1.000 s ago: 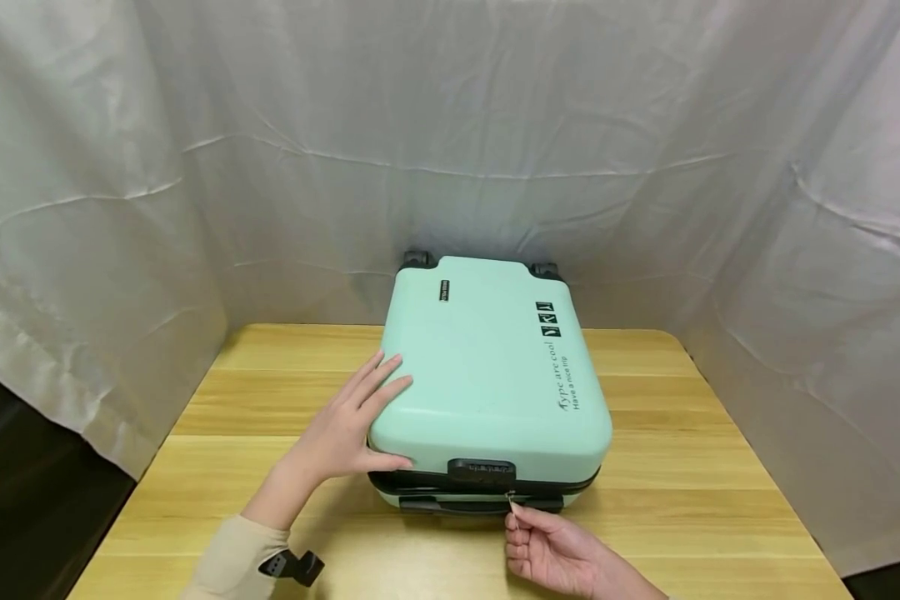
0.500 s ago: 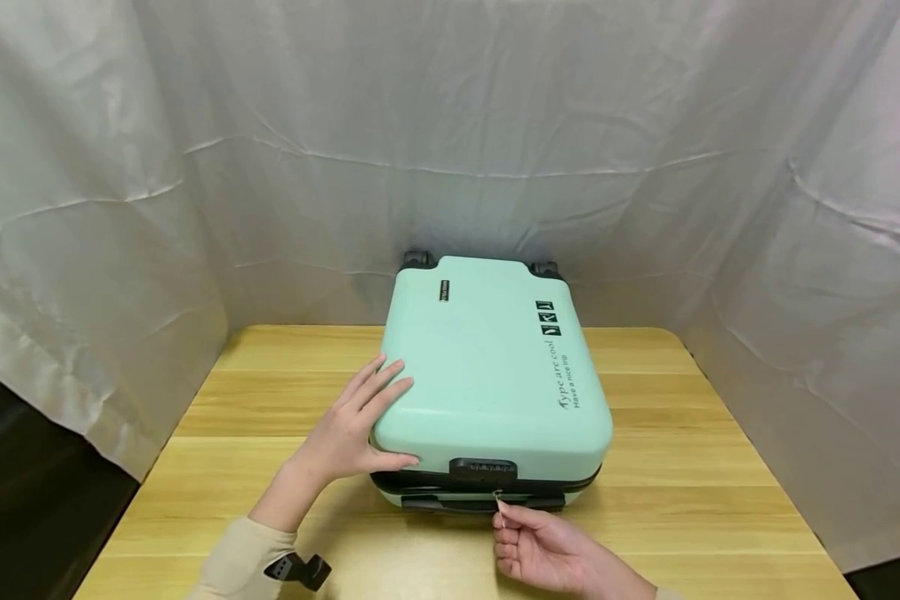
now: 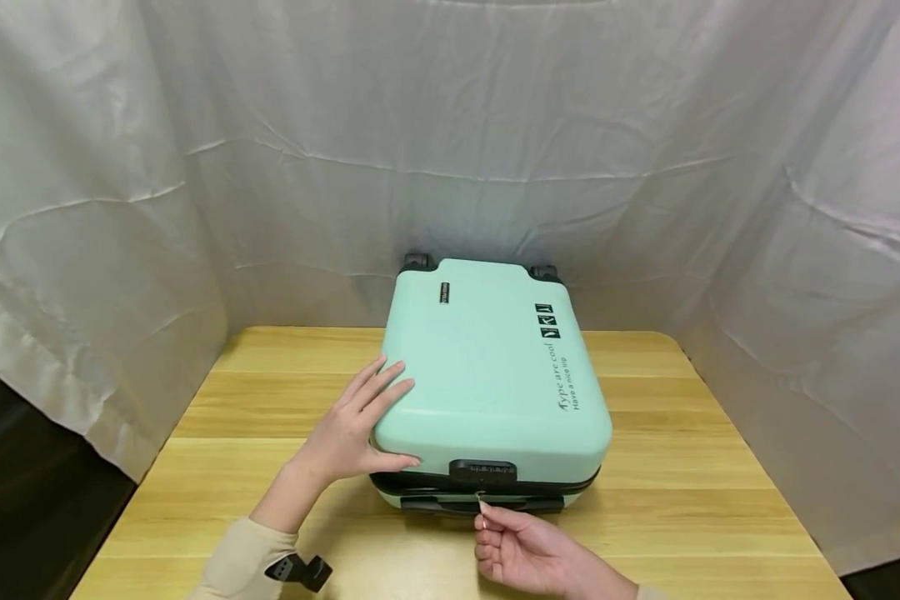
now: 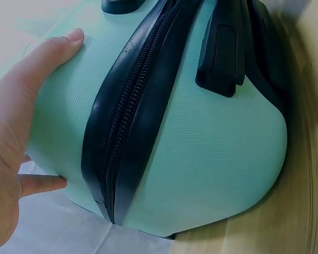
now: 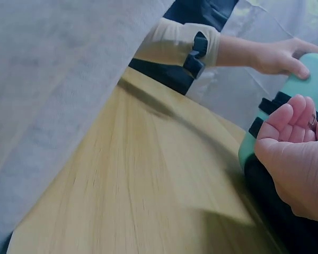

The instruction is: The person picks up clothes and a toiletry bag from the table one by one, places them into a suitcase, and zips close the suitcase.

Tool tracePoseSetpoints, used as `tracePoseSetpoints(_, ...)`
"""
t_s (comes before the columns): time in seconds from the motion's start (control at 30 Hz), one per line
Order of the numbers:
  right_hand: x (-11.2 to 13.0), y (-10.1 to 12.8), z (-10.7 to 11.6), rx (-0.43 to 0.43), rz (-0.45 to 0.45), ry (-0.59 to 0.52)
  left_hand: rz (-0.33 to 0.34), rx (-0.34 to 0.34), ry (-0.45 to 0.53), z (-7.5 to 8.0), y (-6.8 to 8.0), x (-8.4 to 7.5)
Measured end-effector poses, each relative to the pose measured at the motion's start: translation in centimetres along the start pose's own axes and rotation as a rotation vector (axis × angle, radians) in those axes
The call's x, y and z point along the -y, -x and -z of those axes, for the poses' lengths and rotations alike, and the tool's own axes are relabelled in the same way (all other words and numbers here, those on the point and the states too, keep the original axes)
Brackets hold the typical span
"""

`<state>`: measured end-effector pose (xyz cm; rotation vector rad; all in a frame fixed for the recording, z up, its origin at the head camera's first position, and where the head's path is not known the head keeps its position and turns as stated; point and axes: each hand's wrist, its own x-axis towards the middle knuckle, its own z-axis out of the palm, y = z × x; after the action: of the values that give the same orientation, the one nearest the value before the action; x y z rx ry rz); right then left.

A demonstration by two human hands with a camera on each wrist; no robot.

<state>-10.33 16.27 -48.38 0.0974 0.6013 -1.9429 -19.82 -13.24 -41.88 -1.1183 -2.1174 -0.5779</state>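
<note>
A mint-green hard-shell suitcase (image 3: 487,358) lies flat, its front side facing me. My left hand (image 3: 348,433) rests on its near left corner, fingers spread over the top and thumb along the front. Below the combination lock (image 3: 483,471), my right hand (image 3: 525,550) pinches a small metal zipper pull (image 3: 481,498) between thumb and curled forefinger. The left wrist view shows the black zipper (image 4: 132,95) running round the corner, two rows of teeth side by side. In the right wrist view, a bit of the metal pull (image 5: 312,122) shows at my right fingertips.
Under the suitcase is a wooden table (image 3: 690,467). A black carry handle (image 3: 450,506) sits on the suitcase's front, below the zipper. Black wheels (image 3: 417,262) are at its far end, close to the grey curtain (image 3: 450,125) that surrounds the table's back and sides.
My right hand has moved left along the suitcase's front with the zipper pull, from under the lock's right end to under its middle. My left hand has stayed nearly still on the corner.
</note>
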Motion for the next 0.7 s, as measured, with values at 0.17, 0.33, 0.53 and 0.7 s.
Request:
tracePoseSetpoints(0.17, -0.2, -0.6, -0.6, -0.014, -0.012, -0.007, 0.019, 0.019, 0.007, 0.1, 0.1, -0.1)
tracePoseSetpoints(0.33, -0.1, -0.6, -0.7, -0.036, -0.017, 0.011, 0.026, 0.032, -0.007, 0.1, 0.0, -0.3)
tracePoseSetpoints(0.53, 0.0, -0.1, -0.5, -0.052, -0.009, 0.106, 0.042, 0.078, -0.06, 0.9, 0.0, -0.8)
tracePoseSetpoints(0.7, 0.3, 0.9, -0.2, -0.069, 0.023, 0.202, 0.04, 0.033, -0.061, 2.1, 0.3, -1.3)
